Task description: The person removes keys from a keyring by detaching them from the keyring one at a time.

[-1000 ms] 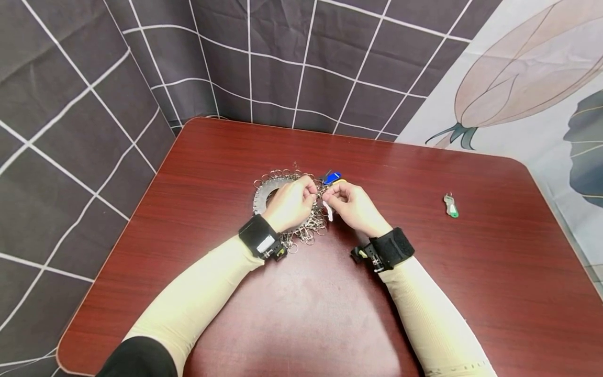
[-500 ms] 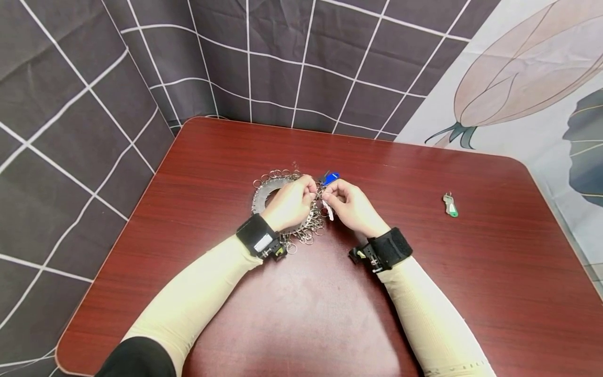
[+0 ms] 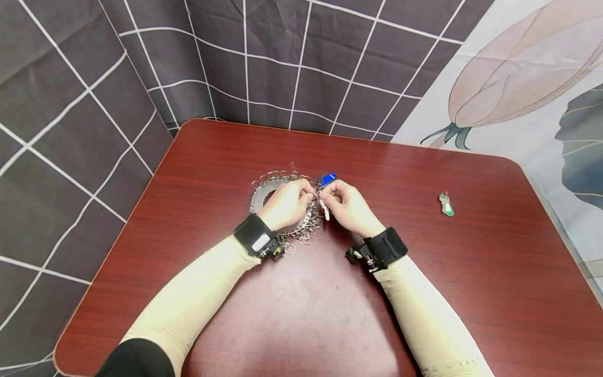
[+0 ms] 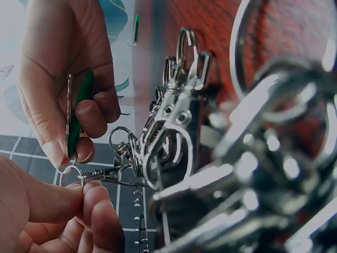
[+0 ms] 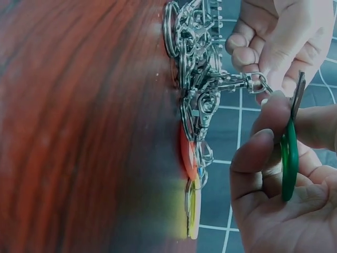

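In the head view my left hand leans over a round metal hanger fringed with swivel clasps and split rings. Its thumb and fingers pinch a split ring joined to one clasp, as the left wrist view shows. Facing it, my right hand holds a key with a green tag. The key's small ring meets the split ring between my fingertips; whether it is threaded on, I cannot tell. Fingers partly cover both rings.
A blue key tag lies at the hanger's far right edge. Red and yellow tags hang among the clasps in the right wrist view. Another green-tagged key lies alone on the right of the red-brown table.
Both hands keep their grips and barely move. The whole head view shifts slightly. A yellow edge beside the right hand's fingers, visible a second ago, is now hidden.
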`<action>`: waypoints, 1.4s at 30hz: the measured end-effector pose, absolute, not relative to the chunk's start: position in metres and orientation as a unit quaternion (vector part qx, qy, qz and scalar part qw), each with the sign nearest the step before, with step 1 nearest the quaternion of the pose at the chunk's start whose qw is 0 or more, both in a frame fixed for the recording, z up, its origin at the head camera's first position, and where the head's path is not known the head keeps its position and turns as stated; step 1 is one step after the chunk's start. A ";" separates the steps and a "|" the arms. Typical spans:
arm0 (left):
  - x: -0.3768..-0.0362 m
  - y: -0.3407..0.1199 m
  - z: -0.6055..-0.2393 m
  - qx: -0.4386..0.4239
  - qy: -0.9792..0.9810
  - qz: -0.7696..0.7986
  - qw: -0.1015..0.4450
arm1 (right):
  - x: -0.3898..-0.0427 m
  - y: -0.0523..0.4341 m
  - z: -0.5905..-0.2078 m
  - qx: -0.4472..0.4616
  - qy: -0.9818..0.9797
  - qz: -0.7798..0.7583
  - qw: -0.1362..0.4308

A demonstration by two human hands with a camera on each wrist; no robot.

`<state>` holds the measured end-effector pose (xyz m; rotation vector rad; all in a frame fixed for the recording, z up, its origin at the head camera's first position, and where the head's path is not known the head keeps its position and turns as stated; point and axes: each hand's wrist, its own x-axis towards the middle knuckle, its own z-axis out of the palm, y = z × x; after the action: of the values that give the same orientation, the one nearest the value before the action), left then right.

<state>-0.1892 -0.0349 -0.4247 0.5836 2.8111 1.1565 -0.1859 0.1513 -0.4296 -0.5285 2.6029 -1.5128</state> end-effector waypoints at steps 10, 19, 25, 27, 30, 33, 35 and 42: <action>-0.187 -0.035 -0.425 0.197 0.898 0.394 -0.011 | -0.189 0.153 -0.434 -0.177 0.856 -0.486 0.031; -0.188 -0.034 -0.424 0.206 0.894 0.397 -0.024 | -0.189 0.153 -0.433 -0.178 0.859 -0.480 0.028; -0.189 -0.034 -0.425 0.212 0.895 0.391 -0.038 | -0.189 0.152 -0.433 -0.191 0.844 -0.500 0.030; -0.190 -0.034 -0.426 0.212 0.894 0.392 -0.041 | -0.189 0.152 -0.433 -0.190 0.845 -0.499 0.032; -0.190 -0.034 -0.427 0.209 0.894 0.395 -0.039 | -0.190 0.153 -0.434 -0.189 0.848 -0.493 0.038; -0.189 -0.033 -0.428 0.207 0.892 0.400 -0.031 | -0.190 0.153 -0.435 -0.186 0.848 -0.494 0.045; -0.189 -0.033 -0.429 0.208 0.892 0.400 -0.028 | -0.190 0.154 -0.436 -0.184 0.849 -0.493 0.045; -0.188 -0.032 -0.426 0.224 0.890 0.396 -0.032 | -0.191 0.154 -0.435 -0.166 0.849 -0.501 0.039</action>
<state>-0.1878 -0.0316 -0.4265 0.7175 2.8541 1.2683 -0.1906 0.1541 -0.4354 -0.5100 2.6026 -1.5351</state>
